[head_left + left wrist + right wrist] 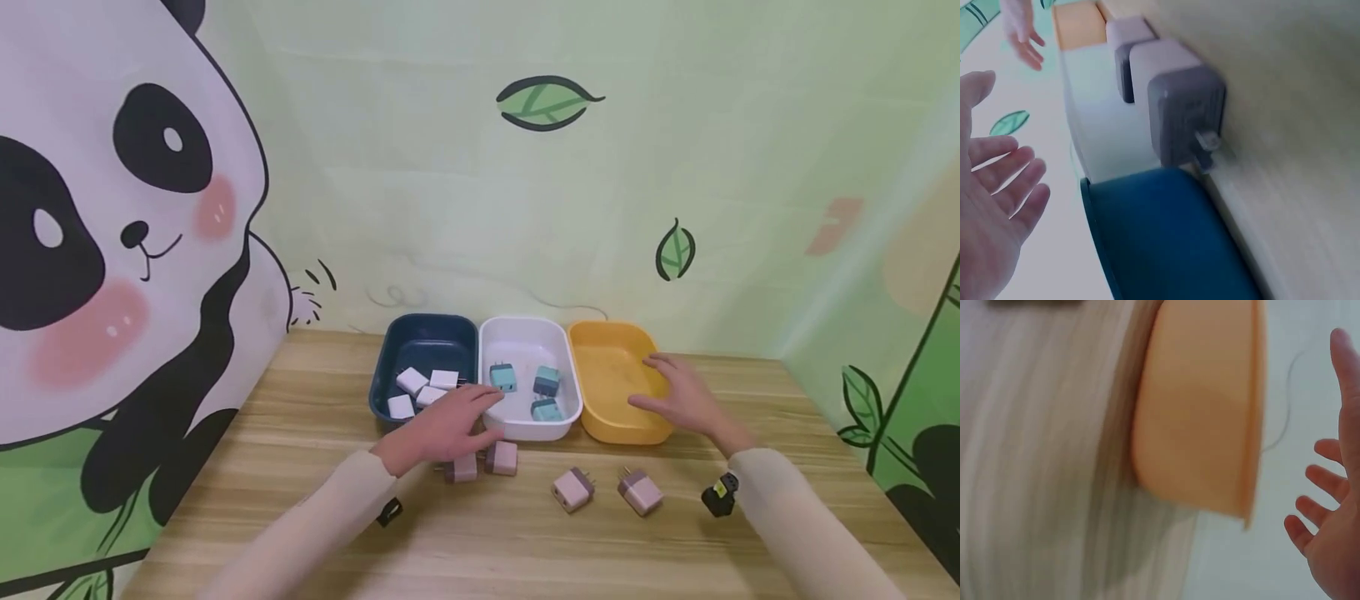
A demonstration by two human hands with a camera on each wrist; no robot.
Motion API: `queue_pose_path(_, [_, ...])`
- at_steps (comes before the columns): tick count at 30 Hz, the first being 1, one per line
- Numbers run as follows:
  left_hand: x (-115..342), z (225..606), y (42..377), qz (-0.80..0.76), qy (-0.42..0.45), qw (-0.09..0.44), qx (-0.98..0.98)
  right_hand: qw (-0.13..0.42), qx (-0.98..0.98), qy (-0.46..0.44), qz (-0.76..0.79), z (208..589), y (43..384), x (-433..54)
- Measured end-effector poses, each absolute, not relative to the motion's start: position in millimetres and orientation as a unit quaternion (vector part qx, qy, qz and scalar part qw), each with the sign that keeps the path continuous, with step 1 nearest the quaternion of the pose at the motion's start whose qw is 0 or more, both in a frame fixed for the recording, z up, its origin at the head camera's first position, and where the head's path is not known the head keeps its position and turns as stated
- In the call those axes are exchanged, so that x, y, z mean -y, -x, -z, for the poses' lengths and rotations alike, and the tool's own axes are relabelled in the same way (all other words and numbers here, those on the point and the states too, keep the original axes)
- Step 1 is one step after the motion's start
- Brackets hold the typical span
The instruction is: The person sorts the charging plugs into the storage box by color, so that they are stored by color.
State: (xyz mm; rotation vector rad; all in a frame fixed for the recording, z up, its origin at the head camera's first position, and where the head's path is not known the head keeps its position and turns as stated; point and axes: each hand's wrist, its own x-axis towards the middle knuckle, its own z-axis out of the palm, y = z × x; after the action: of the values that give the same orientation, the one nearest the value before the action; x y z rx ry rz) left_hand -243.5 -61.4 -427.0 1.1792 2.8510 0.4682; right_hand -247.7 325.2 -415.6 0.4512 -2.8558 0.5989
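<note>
Left hand, near the white bin, and right hand, by the orange bin, both empty with fingers loosely spread. Four pink plugs lie on the table before the bins; each is probably best pinched across its flat sides, clear of the prongs.

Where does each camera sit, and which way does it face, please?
Head: on the head, facing forward and down at navy tray, white tray, yellow tray and pink charger plugs; left hand, right hand and sleeves show.
Left wrist: worn there, looking along the trays' fronts and two pink charger plugs; left hand shows near, right hand beyond.
Right wrist: worn there, facing the yellow tray's outer wall; only the right hand shows.
Both wrist views share the yellow tray and right hand.
</note>
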Motion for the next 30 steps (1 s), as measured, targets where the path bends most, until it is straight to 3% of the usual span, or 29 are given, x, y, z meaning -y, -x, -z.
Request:
queue_pose_path(4, [68, 427, 231, -0.148, -0.390, 0.030, -0.908, 0.084, 0.962, -0.143, -0.216, 425, 247, -340])
queue_pose_path(14, [85, 443, 219, -0.136, -0.394, 0.081, -0.905, -0.011, 0.962, -0.093, -0.255, 442, 247, -358])
queue_pose_path(30, [87, 458, 221, -0.130, -0.375, 0.106, -0.912, -0.029, 0.947, -0.113, -0.298, 461, 244, -366])
